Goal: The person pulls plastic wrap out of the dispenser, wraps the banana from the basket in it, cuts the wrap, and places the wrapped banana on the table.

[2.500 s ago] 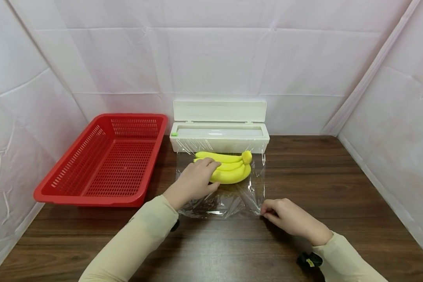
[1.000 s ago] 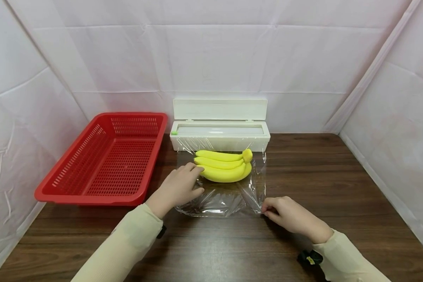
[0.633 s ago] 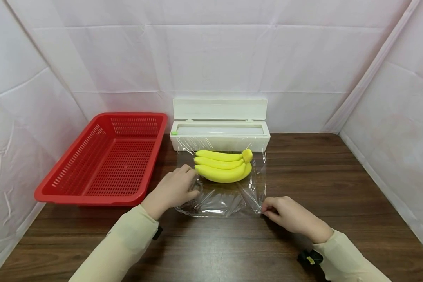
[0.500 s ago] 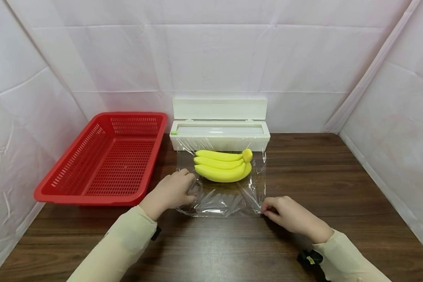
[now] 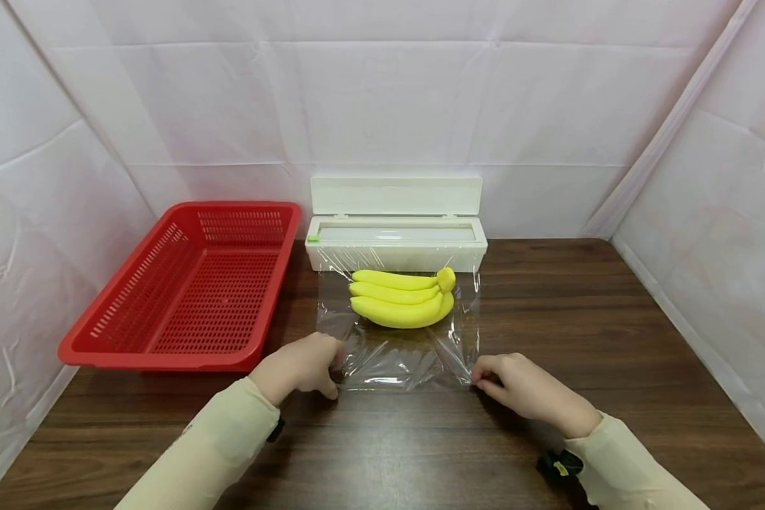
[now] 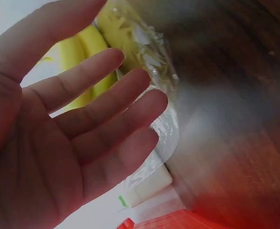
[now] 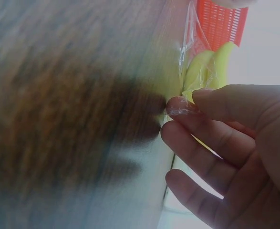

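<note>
A bunch of yellow bananas (image 5: 398, 301) lies on a sheet of clear cling film (image 5: 395, 358). The film runs forward from a white cling film dispenser (image 5: 395, 256) whose lid stands up. My right hand (image 5: 525, 389) pinches the film's near right corner between thumb and forefinger, as the right wrist view shows with the film (image 7: 182, 109) bunched there. At the film's near left corner is my left hand (image 5: 302, 365), thumb apart from its loosely bent fingers. In the left wrist view those fingers (image 6: 116, 114) hold nothing, and the film edge shows behind them.
A red plastic basket (image 5: 264, 312) with slotted walls stands to the left of the film. On the dispenser's left end sits a small green slider (image 5: 314, 239). White cloth (image 5: 382, 106) hangs behind and at both sides of the dark wooden table (image 5: 580, 312).
My left hand has come off the bananas and moved left and toward me, to the film's near left corner. The right hand keeps its pinch in the same spot.
</note>
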`<state>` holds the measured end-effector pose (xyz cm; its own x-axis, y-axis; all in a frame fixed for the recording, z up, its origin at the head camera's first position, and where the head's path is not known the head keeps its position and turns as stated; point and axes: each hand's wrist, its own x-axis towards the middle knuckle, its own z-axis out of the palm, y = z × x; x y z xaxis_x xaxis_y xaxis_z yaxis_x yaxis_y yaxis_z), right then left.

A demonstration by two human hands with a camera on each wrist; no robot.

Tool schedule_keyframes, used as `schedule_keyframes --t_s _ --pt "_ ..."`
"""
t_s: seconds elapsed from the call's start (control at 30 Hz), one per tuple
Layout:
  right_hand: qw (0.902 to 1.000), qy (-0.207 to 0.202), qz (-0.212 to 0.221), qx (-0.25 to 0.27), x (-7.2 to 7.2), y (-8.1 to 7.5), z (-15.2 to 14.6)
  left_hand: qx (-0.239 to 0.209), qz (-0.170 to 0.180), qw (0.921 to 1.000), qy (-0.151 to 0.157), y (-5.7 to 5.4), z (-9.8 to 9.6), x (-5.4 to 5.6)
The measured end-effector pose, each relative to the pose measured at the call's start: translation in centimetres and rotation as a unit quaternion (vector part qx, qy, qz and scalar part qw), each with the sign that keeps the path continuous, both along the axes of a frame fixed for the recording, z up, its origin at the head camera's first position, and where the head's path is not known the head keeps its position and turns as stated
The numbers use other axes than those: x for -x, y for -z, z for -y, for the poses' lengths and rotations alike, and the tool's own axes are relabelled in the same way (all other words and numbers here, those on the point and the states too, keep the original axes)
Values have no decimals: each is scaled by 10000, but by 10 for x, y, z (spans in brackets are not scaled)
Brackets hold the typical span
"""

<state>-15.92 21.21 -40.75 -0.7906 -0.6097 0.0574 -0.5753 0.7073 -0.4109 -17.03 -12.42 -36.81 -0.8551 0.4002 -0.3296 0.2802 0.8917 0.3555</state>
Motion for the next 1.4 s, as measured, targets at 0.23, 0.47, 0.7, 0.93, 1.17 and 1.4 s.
schedule_keyframes --t_s 0.23,0.47,0.7,0.93,1.17,1.4 --pt "10000 -6 11 -40 1 -1 -1 194 224 9996 -3 5 -2 -5" --pt "10000 39 -79 -42 1 1 -3 517 117 9985 147 5 -1 -5" --pt "9999 93 -76 -35 0 2 -4 576 -411 9970 310 13 0 -5" --pt "9999 87 -82 -3 0 2 -5 652 -549 9961 229 17 -2 -6" --pt "10000 81 -50 15 -1 0 -4 754 -490 9958 189 17 -2 -6" --pt "10000 95 -5 -20 0 -1 -5 554 -455 9974 121 13 2 -6"
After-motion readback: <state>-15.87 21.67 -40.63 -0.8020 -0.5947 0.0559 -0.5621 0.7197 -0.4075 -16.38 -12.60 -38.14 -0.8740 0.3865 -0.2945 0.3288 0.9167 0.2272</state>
